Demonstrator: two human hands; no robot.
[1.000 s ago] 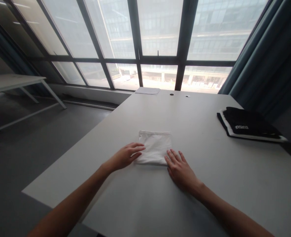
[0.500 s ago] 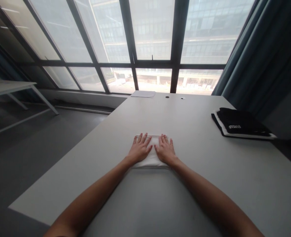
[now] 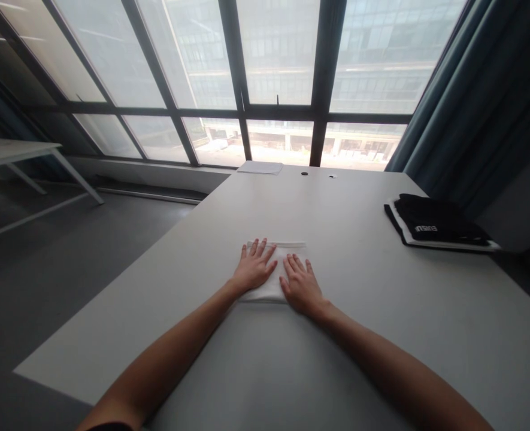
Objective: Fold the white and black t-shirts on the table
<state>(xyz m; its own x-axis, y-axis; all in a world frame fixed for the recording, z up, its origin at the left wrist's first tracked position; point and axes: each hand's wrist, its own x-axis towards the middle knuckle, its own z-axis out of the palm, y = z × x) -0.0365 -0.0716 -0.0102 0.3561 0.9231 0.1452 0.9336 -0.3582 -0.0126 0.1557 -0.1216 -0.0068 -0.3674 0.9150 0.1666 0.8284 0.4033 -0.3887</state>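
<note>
A small folded white cloth (image 3: 287, 251) lies flat in the middle of the grey table (image 3: 363, 323). My left hand (image 3: 253, 270) rests palm down on its left half, fingers spread and open. Beside it, my right hand (image 3: 301, 287) lies flat on the cloth's right half, fingers stretched, its heel near the cloth's near edge. Both hands hold nothing and cover most of the cloth; only its far edge and a strip between them show.
A folded black garment with white trim (image 3: 435, 226) lies at the table's right side near a dark curtain (image 3: 480, 102). A white sheet (image 3: 260, 167) lies at the far edge by the window. Another table (image 3: 13, 152) stands to the left.
Both hands moved from the cloth's near corners onto its top and lie flat on it. In the last half second my right hand slid slightly back toward me.
</note>
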